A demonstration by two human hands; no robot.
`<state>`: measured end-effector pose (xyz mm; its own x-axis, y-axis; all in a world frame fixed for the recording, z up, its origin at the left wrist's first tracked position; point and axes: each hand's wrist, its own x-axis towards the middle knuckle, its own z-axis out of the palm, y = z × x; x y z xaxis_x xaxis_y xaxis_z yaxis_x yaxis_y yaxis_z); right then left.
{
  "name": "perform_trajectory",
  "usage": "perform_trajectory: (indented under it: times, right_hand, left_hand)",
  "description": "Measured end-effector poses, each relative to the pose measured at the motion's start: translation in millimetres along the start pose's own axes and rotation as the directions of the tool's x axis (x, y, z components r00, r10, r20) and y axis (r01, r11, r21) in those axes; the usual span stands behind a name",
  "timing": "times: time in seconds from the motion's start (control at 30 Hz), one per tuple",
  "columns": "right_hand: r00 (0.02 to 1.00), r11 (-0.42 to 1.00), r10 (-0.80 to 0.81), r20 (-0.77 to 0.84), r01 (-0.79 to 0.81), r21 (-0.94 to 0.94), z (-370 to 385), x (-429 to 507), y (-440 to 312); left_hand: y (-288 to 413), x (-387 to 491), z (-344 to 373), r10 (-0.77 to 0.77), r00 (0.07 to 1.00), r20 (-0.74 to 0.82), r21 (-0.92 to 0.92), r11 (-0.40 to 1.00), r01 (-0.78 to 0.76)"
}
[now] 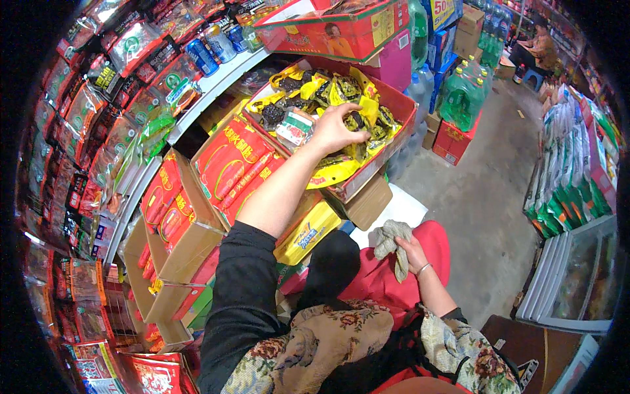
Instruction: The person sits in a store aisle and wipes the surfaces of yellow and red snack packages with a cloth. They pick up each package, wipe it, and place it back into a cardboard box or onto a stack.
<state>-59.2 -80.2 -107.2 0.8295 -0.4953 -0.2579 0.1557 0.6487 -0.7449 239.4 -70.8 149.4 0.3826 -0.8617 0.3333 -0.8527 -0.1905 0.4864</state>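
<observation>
My left hand (339,130) reaches into a red cardboard box (411,115) filled with yellow and black snack packets (325,172). Its thumb and fingers are curved apart over the packets; whether they touch one cannot be told. A clear packet with a white and red label (295,126) lies beside that wrist in the box. My right hand (412,253), with a bracelet at the wrist, holds a crumpled grey cloth (393,241) above a red seat or cloth-like surface at my lap.
Left of the box stand cartons of red-wrapped sausages (241,152) and a shelf (216,83) with cans and hanging snack bags. Another red carton (334,32) sits behind. Green bottles (460,96) stand by the aisle; a freezer (571,276) is at right. A person (541,47) sits far off.
</observation>
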Motion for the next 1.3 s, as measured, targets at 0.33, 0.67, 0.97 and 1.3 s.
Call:
perform_trajectory:
  times: [0.33, 0.67, 0.97, 1.3]
  right_hand:
    - [0.998, 0.999, 0.003, 0.058, -0.005, 0.041, 1.3, 3.5, 2.2]
    - [0.999, 0.999, 0.040, 0.011, -0.040, 0.006, 7.5, 4.2, -2.1]
    - [0.998, 0.996, 0.057, -0.021, -0.058, -0.064, 1.7, 4.4, 0.6]
    - [0.998, 0.998, 0.055, -0.029, -0.055, -0.014, 2.3, 2.4, -0.3]
  left_hand:
    - [-25.7, 6.7, -2.3, -0.034, 0.982, 0.186, -0.072, 0.996, 0.048]
    - [17.3, 0.7, -1.8, -0.105, 0.960, 0.259, 0.191, 0.980, 0.055]
    - [-1.4, -5.6, -15.7, 0.015, 0.985, 0.174, -0.979, 0.111, 0.171]
    - [10.5, -14.5, -18.5, 0.060, 0.975, 0.215, -0.975, 0.079, 0.210]
